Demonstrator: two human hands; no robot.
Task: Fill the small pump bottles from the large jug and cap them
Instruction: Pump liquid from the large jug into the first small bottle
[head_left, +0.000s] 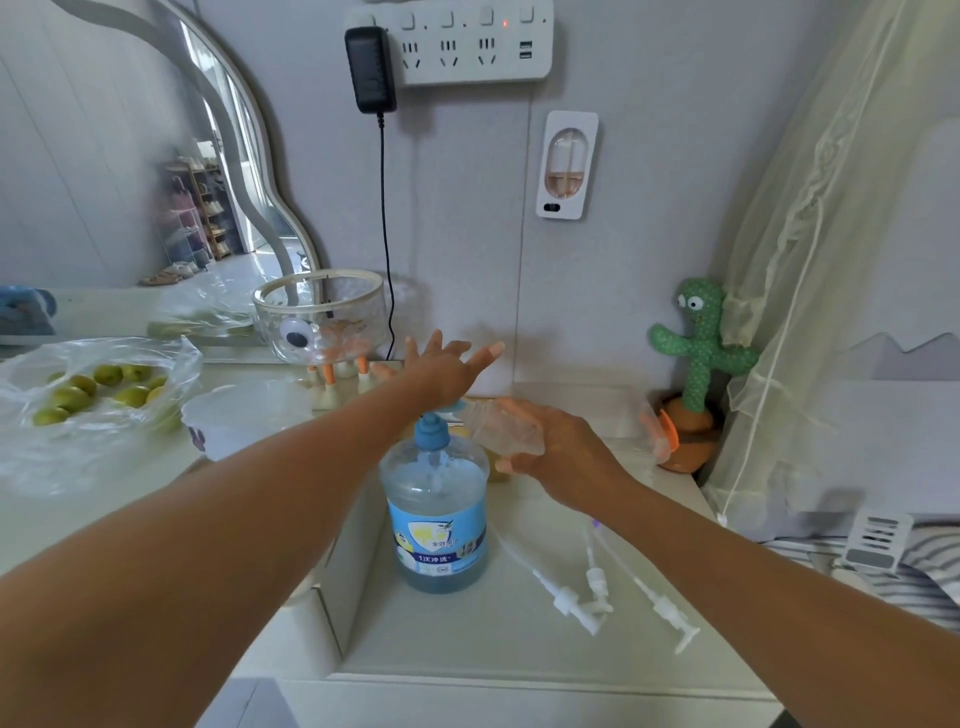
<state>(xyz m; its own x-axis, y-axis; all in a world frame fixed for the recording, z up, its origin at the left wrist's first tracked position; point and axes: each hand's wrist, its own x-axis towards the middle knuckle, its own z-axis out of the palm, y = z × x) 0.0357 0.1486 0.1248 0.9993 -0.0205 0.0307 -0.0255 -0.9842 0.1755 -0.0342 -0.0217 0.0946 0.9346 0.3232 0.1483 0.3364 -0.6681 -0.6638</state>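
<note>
Large clear jug of blue liquid (439, 519): left hand (447, 366) flat, fingers spread, pressing its blue pump top (432, 434). Right hand (563, 449) grips small clear plastic bottle (498, 423), tilted at jug's spout. Judged mid-fill; 3 white pump caps (566, 600) lie right of jug, none fitted.

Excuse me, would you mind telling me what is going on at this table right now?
A person is filling a bottle from the large jug. The left hand, fingers spread straight, presses down on the jug's blue pump. The right hand holds a small clear bottle tilted with its neck at the pump's spout. Three white pump caps lie loose on the table beside the jug, so this bottle is not yet capped.
</note>
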